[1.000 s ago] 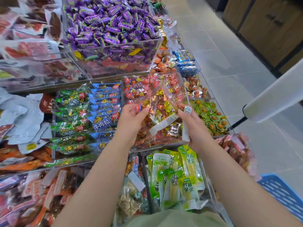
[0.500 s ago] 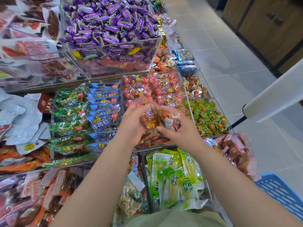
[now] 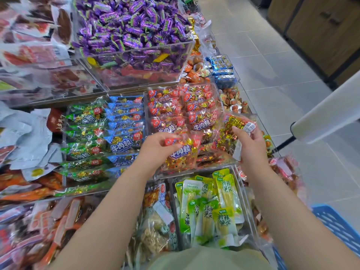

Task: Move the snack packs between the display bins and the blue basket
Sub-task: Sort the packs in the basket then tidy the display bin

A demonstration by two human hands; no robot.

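1. The left hand pinched a red snack pack by its top, over the red-pack display bin.
2. The right hand gripped a gold-flecked pack between thumb and fingers, at the bin's right edge.
3. Likely mid-transfer. The blue basket sat low right, so the next move probably meant carrying a pack across.

Both forearms are bare from the lower edge of the frame up to the wrists. The left hand and right hand are bare as well. At bottom centre shows a plain, pale olive-green garment of smooth cloth.
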